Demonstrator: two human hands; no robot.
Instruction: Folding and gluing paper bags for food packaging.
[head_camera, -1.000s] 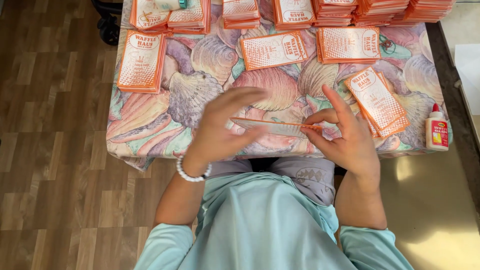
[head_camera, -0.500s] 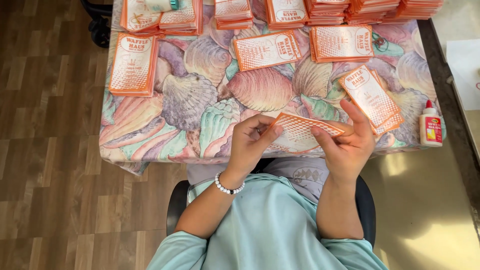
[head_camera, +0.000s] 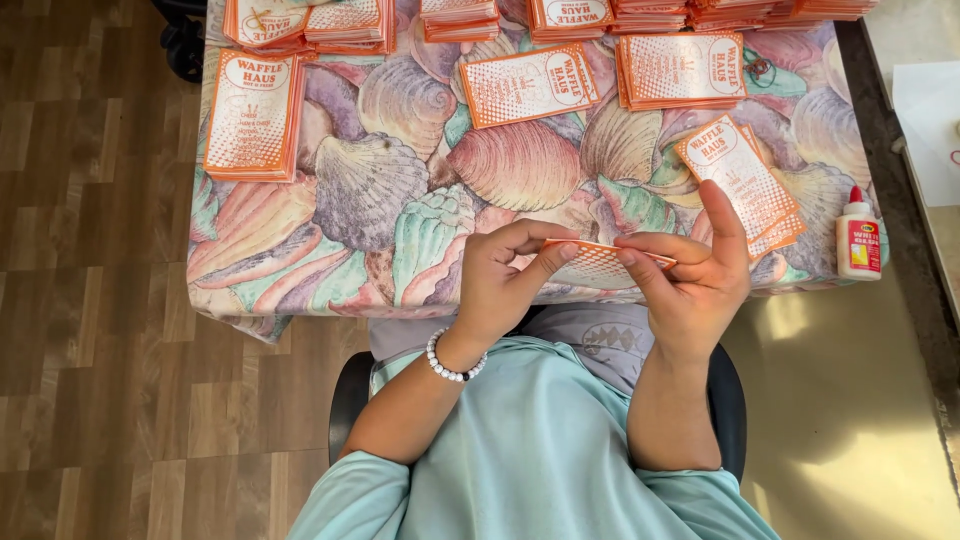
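Pinching a flat orange-and-white paper bag (head_camera: 605, 262) between them, the left hand (head_camera: 510, 280) and the right hand (head_camera: 695, 285) hold it just above the near edge of the table (head_camera: 300, 290), at the centre of the frame. The bag is seen almost edge-on: a thin orange rim along the top and, under it, a white face covered in fine orange dots. The left thumb and forefinger close on its left end, the other fingers curled; the right thumb and forefinger close on its right end, while the right middle finger stands straight up, clear of the paper. A white bead bracelet (head_camera: 452, 365) circles the left wrist. Just beyond the right hand, right of centre, a small tilted stack of like bags (head_camera: 738, 180) lies on the shell-patterned tablecloth (head_camera: 400, 190). More stacks lie further up: one at the upper left (head_camera: 250, 125), one at top centre (head_camera: 530, 85), one to its right (head_camera: 682, 68), and a row along the top edge. A white glue bottle with a red cap (head_camera: 858, 235) stands at the table's right edge, well apart from the hands.
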